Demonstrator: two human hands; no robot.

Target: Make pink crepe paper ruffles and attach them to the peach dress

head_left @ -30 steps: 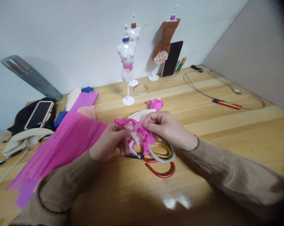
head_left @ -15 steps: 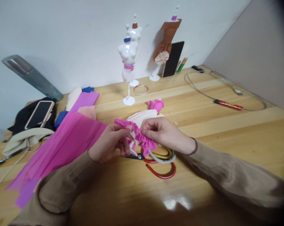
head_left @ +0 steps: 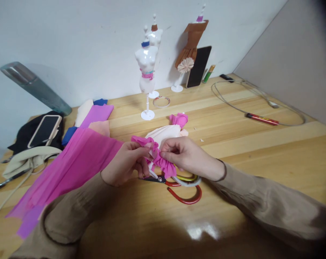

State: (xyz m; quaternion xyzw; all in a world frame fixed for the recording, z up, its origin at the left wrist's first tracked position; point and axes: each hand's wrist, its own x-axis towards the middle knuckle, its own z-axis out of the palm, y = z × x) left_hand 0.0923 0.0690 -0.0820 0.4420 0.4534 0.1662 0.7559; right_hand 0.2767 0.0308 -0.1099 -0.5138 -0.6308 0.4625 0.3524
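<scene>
Between my two hands is a ruffled strip of magenta crepe paper, gathered into small folds. My left hand pinches its left part between thumb and fingers, with a bit of whitish material showing there. My right hand is closed with thumb and forefinger pinching the upper edge of the ruffle. Behind the hands lies a cream piece with a magenta top, partly hidden. Scissors with red handles rest under the ruffle, beside grey and yellow loops.
Small white mannequins stand at the wall, one in a brown dress. A long magenta sheet and a phone lie left, below a leaning bottle. A cable and red tube lie right.
My right hand has shifted slightly left and down along the ruffle, and the ruffle's lower right end has swung left. My left hand keeps its place.
</scene>
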